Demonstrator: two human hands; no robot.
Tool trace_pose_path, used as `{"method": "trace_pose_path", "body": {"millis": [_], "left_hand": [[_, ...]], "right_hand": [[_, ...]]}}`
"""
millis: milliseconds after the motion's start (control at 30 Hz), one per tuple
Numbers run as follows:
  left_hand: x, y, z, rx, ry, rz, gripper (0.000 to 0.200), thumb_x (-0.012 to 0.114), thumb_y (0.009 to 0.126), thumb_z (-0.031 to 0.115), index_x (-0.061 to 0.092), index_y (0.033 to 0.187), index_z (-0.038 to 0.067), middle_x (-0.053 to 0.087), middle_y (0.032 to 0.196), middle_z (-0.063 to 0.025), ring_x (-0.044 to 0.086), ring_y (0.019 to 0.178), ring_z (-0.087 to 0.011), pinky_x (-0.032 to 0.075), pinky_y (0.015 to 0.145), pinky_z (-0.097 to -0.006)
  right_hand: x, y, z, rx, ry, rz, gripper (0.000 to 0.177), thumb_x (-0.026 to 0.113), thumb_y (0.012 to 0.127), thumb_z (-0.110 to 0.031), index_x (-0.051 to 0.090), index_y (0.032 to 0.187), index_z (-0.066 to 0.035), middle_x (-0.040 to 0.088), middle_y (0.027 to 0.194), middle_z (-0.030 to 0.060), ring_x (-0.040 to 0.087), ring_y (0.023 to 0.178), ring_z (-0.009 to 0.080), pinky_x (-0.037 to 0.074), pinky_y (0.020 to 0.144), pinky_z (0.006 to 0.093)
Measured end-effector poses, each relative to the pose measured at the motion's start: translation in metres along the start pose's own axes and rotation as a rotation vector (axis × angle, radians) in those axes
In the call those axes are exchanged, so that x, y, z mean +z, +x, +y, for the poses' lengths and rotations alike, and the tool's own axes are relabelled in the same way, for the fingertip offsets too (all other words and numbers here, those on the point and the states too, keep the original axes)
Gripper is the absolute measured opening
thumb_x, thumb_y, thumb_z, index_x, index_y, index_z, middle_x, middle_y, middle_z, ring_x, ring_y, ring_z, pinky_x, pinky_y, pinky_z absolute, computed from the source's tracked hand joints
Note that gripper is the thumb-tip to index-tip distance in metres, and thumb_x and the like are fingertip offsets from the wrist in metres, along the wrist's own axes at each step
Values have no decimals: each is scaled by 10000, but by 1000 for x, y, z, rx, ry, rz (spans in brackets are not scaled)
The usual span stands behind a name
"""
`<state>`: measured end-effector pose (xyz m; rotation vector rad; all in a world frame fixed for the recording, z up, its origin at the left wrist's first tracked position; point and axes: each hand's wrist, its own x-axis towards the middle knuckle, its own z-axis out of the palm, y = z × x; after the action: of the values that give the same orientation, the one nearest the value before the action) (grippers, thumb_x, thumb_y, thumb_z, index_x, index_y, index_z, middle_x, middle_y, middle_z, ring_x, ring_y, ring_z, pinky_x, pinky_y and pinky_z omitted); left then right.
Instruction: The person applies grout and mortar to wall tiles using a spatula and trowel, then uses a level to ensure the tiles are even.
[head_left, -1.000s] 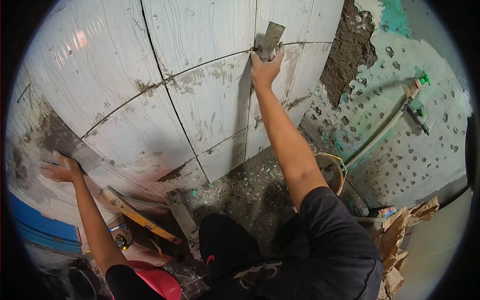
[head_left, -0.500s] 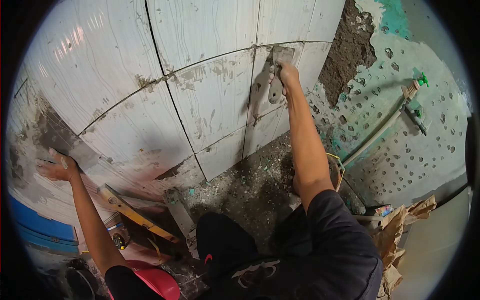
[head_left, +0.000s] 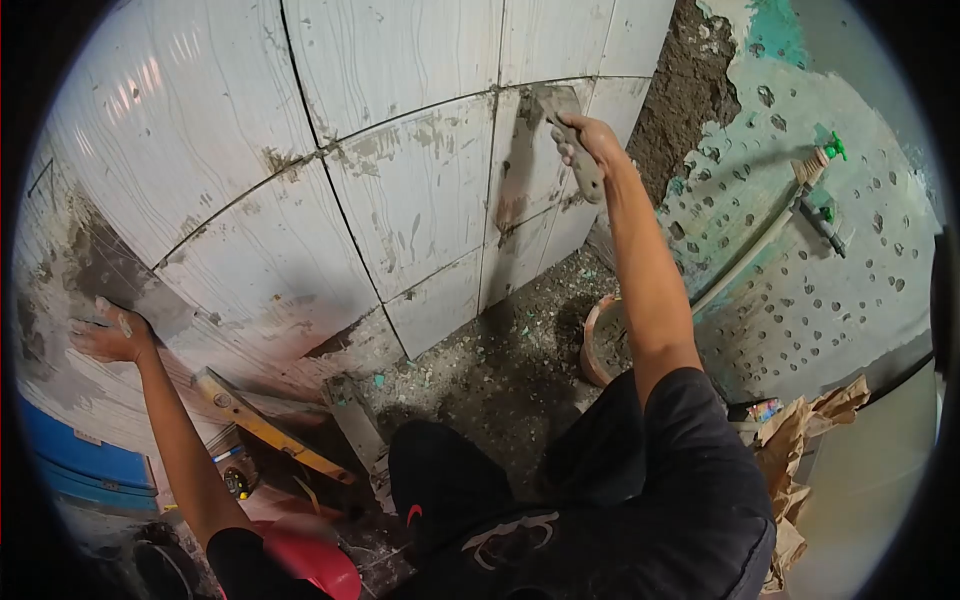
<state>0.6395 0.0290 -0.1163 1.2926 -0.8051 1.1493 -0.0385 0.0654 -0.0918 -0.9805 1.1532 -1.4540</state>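
Observation:
My right hand (head_left: 597, 143) is wrapped around the handle of a putty knife (head_left: 559, 101). Its broad, mortar-smeared blade lies at the joint near the top of a narrow white tile (head_left: 530, 150), and the handle slants down to the right. Grey smears mark the surrounding wall tiles (head_left: 410, 200), which have dark joints between them. Far to the left, my left hand (head_left: 112, 335) rests with fingers spread against the tiled wall, beside a grey mortar-stained patch (head_left: 125, 265). Grey residue coats some of its fingers.
Below my left arm are a yellow spirit level (head_left: 270, 425), a tape measure (head_left: 236, 483) and a blue case (head_left: 85, 445). Rubble covers the floor (head_left: 490, 370). An orange-rimmed bucket (head_left: 592, 345) stands by my right arm. A green-handled tap (head_left: 825, 155) and crumpled brown paper (head_left: 795, 445) are at right.
My right hand and the putty knife have shifted slightly right, and the knife has tilted, its handle swinging right. More of the bucket shows. My left hand stays in place.

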Motion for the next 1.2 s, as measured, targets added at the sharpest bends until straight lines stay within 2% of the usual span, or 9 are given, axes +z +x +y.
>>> {"method": "trace_pose_path", "body": {"millis": [133,267,500,667,733,867,1000,1067,1200], "left_hand": [[0,-1,2,-22,26,-2,729,354,853,565,329,1287,-20,287,1303,-268,287,1193,-416,268,920,-537],[1,0,1,-54,52,-28,738,349,851,576,335,1287,-19,285,1307,-267,285,1197,-414,270,917,-540],[1,-1,-10,0,87,-77,760,352,857,569,314,1287,-57,295,1308,-293,297,1201,-439,277,947,-527],[-48,-1,3,-18,64,-348,659,448,866,478,397,1231,-68,309,1297,-306,327,1189,-430,282,974,-485],[-79,-4,35,-274,-97,-503,567,508,862,389,445,1188,-70,313,1297,-306,317,1205,-419,273,988,-478],[-126,-73,13,29,60,-588,454,584,825,248,480,1136,-65,400,1241,-296,417,1146,-383,300,982,-436],[-188,-75,109,-155,-97,-1071,223,584,796,152,544,922,-27,558,982,-222,506,932,-370,365,874,-428],[-211,-77,125,-208,-87,-1293,270,601,810,199,584,972,-16,535,1057,-183,462,1040,-338,325,944,-413],[-237,-38,176,-154,-229,-1501,274,616,783,216,563,978,31,468,1141,-225,401,1123,-369,285,979,-440]], "right_hand": [[32,12,8,-79,-24,191,184,433,896,-204,485,819,-46,508,590,9,415,388,77,389,354,219],[31,-8,32,13,-6,-54,167,433,890,-196,493,856,-44,528,611,26,414,390,103,394,375,244],[46,22,33,-85,485,180,184,435,868,-194,490,873,-18,530,653,73,444,442,171,398,391,327],[60,-17,23,133,303,53,215,473,848,-206,521,795,-3,522,581,91,459,387,194,390,363,314],[57,-8,11,99,337,169,237,486,842,-222,534,791,4,536,613,91,464,412,178,390,371,305],[66,0,-4,173,334,320,260,509,826,-252,552,764,-3,553,646,92,490,448,172,396,392,299],[111,-10,30,141,239,377,256,515,817,-253,558,755,-8,557,647,83,508,471,170,403,403,294],[137,-20,55,11,-77,430,248,514,819,-240,554,759,-3,557,640,81,508,468,168,404,404,291],[137,-26,18,143,413,524,221,521,821,-211,548,717,-18,540,614,65,496,452,155,405,402,290]]}}
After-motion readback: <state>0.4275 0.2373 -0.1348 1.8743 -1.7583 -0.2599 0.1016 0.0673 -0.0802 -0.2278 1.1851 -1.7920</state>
